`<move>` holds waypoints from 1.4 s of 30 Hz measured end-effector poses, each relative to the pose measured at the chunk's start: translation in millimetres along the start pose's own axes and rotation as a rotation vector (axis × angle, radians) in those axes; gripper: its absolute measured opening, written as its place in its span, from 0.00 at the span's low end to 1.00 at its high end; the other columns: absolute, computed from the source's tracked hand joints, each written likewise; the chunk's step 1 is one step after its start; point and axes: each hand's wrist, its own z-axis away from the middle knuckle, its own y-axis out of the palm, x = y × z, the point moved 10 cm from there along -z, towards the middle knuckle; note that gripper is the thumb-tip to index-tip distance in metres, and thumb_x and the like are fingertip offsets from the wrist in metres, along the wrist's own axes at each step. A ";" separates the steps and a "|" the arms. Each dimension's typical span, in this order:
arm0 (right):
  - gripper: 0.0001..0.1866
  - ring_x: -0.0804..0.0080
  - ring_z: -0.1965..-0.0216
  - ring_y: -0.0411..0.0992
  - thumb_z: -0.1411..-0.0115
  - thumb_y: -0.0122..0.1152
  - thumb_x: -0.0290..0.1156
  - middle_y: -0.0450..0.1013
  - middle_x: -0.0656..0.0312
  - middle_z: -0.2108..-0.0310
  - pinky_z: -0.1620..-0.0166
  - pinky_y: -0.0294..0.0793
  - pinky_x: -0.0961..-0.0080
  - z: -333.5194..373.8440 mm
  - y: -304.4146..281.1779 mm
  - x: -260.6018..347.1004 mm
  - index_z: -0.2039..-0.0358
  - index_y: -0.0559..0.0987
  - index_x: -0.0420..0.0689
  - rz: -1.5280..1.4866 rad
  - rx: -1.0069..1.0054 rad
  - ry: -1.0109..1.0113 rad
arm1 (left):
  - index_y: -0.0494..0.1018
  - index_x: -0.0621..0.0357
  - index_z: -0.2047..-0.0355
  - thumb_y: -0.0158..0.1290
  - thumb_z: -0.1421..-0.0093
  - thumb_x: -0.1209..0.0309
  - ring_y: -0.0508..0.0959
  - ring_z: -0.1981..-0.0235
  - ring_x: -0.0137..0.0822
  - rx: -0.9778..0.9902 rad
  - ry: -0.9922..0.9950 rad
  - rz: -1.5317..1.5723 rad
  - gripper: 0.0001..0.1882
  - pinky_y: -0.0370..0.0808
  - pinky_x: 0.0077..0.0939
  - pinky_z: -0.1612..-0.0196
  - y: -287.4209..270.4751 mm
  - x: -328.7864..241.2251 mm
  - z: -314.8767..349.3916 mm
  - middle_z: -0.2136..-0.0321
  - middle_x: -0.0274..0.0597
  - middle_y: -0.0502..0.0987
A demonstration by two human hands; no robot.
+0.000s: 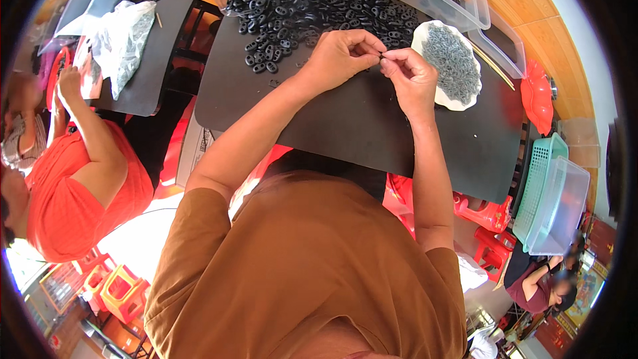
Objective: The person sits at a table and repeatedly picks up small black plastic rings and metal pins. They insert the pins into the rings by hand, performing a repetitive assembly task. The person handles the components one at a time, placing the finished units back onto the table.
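Over the far half of the dark table (345,126), my left hand (339,56) and my right hand (413,78) meet fingertip to fingertip. Both are closed in a pinch on a small dark piece (382,57), mostly hidden by the fingers; its exact kind I cannot make out. Just beyond them spreads a large heap of small black oval plastic parts (312,0) with holes in them. Close to the right of my right hand stands a white scalloped bowl (457,105) filled with small greyish, see-through pieces.
Clear plastic bins (465,16) stand at the far right, by thin sticks (493,66) and a red scalloped dish (537,88). Green and clear baskets (539,186) are stacked at the right. On the left, a person in red (93,179) works at another table with a white plastic bag (129,36).
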 end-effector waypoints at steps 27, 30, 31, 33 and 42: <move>0.05 0.79 0.70 0.74 0.41 0.63 0.25 0.75 0.66 0.71 0.65 0.74 0.83 2.6 12.7 -25.7 0.63 0.77 0.42 -0.499 0.144 0.251 | 0.78 0.60 0.65 0.60 0.47 0.71 0.75 0.61 0.45 -0.021 0.281 -0.969 0.10 0.74 0.38 0.57 -50.3 -43.5 53.6 0.66 0.42 0.77; 0.05 0.80 0.71 0.74 0.40 0.63 0.25 0.75 0.66 0.71 0.65 0.74 0.83 3.4 15.0 -24.7 0.63 0.77 0.42 -0.475 0.160 0.241 | 0.77 0.60 0.66 0.59 0.47 0.72 0.75 0.62 0.47 -0.005 0.289 -0.932 0.08 0.74 0.38 0.57 -42.5 -44.5 47.8 0.68 0.43 0.77; 0.05 0.80 0.71 0.74 0.40 0.63 0.25 0.76 0.66 0.71 0.66 0.73 0.84 3.2 14.8 -23.0 0.63 0.78 0.43 -0.462 0.160 0.236 | 0.77 0.61 0.66 0.59 0.47 0.73 0.76 0.62 0.46 0.005 0.280 -0.917 0.08 0.74 0.37 0.58 -41.6 -43.6 45.4 0.68 0.43 0.77; 0.05 0.80 0.71 0.74 0.40 0.63 0.26 0.76 0.65 0.71 0.66 0.73 0.84 3.1 14.7 -20.7 0.64 0.77 0.43 -0.439 0.162 0.225 | 0.76 0.61 0.66 0.58 0.47 0.74 0.77 0.63 0.45 0.026 0.262 -0.885 0.08 0.75 0.34 0.59 -39.4 -41.9 40.2 0.68 0.44 0.76; 0.04 0.75 0.66 0.76 0.37 0.59 0.26 0.77 0.61 0.65 0.63 0.76 0.80 2.0 17.2 -9.3 0.63 0.76 0.40 -0.439 0.168 0.168 | 0.76 0.58 0.55 0.57 0.40 0.75 0.77 0.62 0.23 0.015 -0.145 0.253 0.12 0.76 0.19 0.58 -22.9 -3.0 23.1 0.63 0.32 0.77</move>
